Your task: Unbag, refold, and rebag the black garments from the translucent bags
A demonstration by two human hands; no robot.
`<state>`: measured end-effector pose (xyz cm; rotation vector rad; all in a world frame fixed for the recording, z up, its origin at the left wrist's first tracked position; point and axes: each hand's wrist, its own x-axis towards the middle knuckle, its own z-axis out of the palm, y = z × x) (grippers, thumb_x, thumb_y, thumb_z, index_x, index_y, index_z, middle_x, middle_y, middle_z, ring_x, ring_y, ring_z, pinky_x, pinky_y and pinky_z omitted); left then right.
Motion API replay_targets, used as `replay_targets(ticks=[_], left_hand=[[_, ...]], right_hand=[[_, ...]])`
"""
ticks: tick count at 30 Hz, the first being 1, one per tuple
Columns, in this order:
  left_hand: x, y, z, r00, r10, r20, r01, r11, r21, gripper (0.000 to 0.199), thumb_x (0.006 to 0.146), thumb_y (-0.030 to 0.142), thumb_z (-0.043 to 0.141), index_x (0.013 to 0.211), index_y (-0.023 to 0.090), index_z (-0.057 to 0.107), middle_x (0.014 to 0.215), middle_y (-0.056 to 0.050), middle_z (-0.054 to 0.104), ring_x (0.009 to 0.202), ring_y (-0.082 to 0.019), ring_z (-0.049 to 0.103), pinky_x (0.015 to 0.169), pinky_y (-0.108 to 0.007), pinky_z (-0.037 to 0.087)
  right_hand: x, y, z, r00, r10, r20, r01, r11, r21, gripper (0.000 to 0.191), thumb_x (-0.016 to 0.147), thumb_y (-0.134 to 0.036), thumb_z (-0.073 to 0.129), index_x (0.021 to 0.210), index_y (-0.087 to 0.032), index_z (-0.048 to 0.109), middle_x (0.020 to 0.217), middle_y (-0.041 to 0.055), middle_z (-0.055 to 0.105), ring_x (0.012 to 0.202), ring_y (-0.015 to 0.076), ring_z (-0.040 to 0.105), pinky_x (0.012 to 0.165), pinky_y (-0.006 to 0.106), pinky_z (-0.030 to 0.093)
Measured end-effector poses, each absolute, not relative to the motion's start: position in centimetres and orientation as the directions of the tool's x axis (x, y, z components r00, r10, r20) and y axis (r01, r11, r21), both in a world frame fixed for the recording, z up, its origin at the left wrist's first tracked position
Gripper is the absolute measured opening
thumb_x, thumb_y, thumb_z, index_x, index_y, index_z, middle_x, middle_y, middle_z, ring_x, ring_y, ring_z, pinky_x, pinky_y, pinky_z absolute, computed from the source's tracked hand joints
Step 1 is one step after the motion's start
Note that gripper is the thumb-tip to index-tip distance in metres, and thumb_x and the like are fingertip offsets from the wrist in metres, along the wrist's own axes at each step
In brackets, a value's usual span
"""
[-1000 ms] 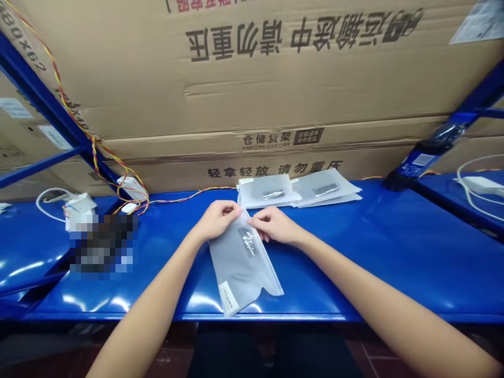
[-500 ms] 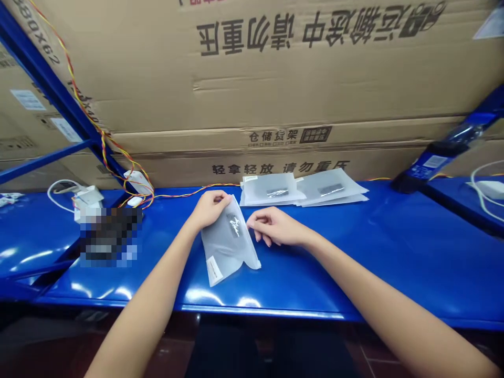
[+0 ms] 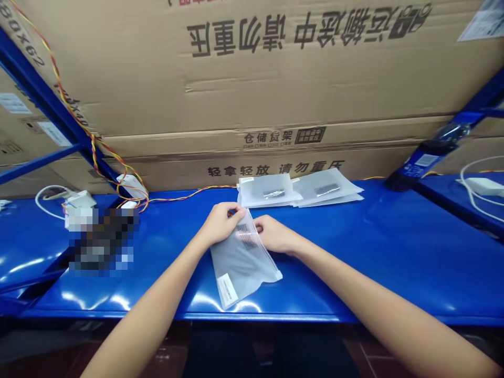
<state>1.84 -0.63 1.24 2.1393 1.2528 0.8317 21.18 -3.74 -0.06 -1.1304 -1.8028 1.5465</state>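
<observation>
Frosted zip bag (image 3: 241,270) is pinched at its top edge by the left hand (image 3: 221,224) and right hand (image 3: 273,234), fingers pressed together; one slip and it could skate across this glossy blue worktop (image 3: 354,262).

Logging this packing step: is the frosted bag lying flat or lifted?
The frosted bag lies flat: its lower end rests on the blue metal shelf; the left hand and right hand pinch its top end.

Two piles of frosted zip bags (image 3: 270,191) sit on the blue steel shelf (image 3: 394,257), backed by big printed cardboard cartons (image 3: 252,89), red-and-yellow twisted wires (image 3: 136,197) snaking alongside, and a white power adapter (image 3: 482,185) out right!
</observation>
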Motion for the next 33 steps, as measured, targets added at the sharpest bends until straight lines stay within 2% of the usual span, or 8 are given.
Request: replay_targets(ticks=[5,15,17,20,22,25,30,33], left_hand=[[1.3,-0.4,1.4,0.382,0.885,0.265,0.624,-0.459,0.633,0.036,0.099,0.044,0.053,0.077,0.019,0.067,0.078,-0.004,0.073,0.072,-0.020,0.063,0.070,-0.029,0.045],[-3.2,1.0,3.8,0.338,0.899,0.277,0.766,-0.434,0.475,0.033,0.099,0.046,0.060,0.087,0.020,0.076,0.077,-0.003,0.075,0.070,-0.021,0.062,0.071,-0.031,0.043],[-4.0,1.2,3.8,0.337,0.904,0.263,0.792,-0.423,0.440,0.029,0.096,0.044,0.065,0.086,0.020,0.079,0.079,-0.004,0.077,0.072,-0.022,0.065,0.073,-0.031,0.044],[-4.4,1.6,3.4,0.343,0.909,0.238,0.826,-0.413,0.385,0.021,0.092,0.040,0.072,0.085,0.022,0.081,0.086,-0.006,0.081,0.079,-0.026,0.070,0.075,-0.032,0.047],[-4.2,1.8,3.2,0.348,0.906,0.239,0.840,-0.415,0.349,0.018,0.092,0.036,0.072,0.088,0.022,0.082,0.092,-0.008,0.082,0.085,-0.028,0.073,0.079,-0.034,0.050],[-3.3,1.7,3.2,0.350,0.891,0.288,0.849,-0.432,0.305,0.020,0.096,0.032,0.066,0.097,0.020,0.082,0.104,-0.011,0.082,0.098,-0.031,0.074,0.091,-0.040,0.054],[-0.3,-2.6,3.5,0.380,0.830,0.408,0.817,-0.508,0.273,0.025,0.103,0.031,0.058,0.112,0.019,0.078,0.117,-0.012,0.079,0.114,-0.032,0.071,0.104,-0.046,0.053],[1.9,-6.9,2.8,0.434,0.725,0.535,0.698,-0.646,0.309,0.022,0.106,0.032,0.059,0.112,0.021,0.076,0.110,-0.009,0.080,0.107,-0.027,0.072,0.100,-0.043,0.056]], right_hand=[[20.3,-3.8,-0.6,-0.408,0.912,-0.051,0.264,0.064,-0.962,0.030,0.070,-0.038,0.081,0.074,-0.020,0.057,0.077,-0.0005,0.067,0.076,0.0183,0.060,0.066,0.028,0.048],[23.8,-7.5,1.2,0.093,0.981,-0.170,-0.117,-0.159,-0.980,0.065,0.077,-0.034,0.077,0.136,-0.027,0.049,0.109,0.0057,0.075,0.087,0.0257,0.075,0.065,0.037,0.065],[25.1,-9.6,-0.2,0.158,0.978,-0.137,-0.021,-0.135,-0.991,0.064,0.082,-0.040,0.075,0.139,-0.028,0.048,0.115,0.0074,0.074,0.089,0.0281,0.075,0.070,0.045,0.067],[26.3,-12.4,-2.4,0.233,0.963,0.138,0.466,0.015,-0.885,0.049,0.090,-0.051,0.068,0.130,-0.023,0.060,0.115,0.0140,0.073,0.102,0.0373,0.072,0.088,0.062,0.063],[26.5,-13.4,-2.8,0.197,0.894,0.402,0.725,0.143,-0.674,0.049,0.093,-0.055,0.066,0.128,-0.020,0.066,0.125,0.0209,0.069,0.123,0.0451,0.063,0.102,0.070,0.054],[25.7,-13.2,-1.9,-0.060,0.801,0.595,0.811,0.386,-0.439,0.060,0.098,-0.057,0.065,0.145,-0.020,0.060,0.150,0.0215,0.060,0.147,0.0451,0.046,0.118,0.069,0.042],[23.8,-10.3,-1.2,-0.443,0.805,0.396,0.749,0.574,-0.329,0.086,0.091,-0.059,0.076,0.158,-0.013,0.048,0.154,0.0226,0.058,0.150,0.0442,0.045,0.126,0.067,0.033],[23.2,-9.0,-2.1,-0.441,0.818,0.368,0.750,0.562,-0.350,0.063,0.094,-0.045,0.073,0.144,-0.008,0.061,0.131,0.0239,0.068,0.128,0.0429,0.060,0.114,0.063,0.046]])
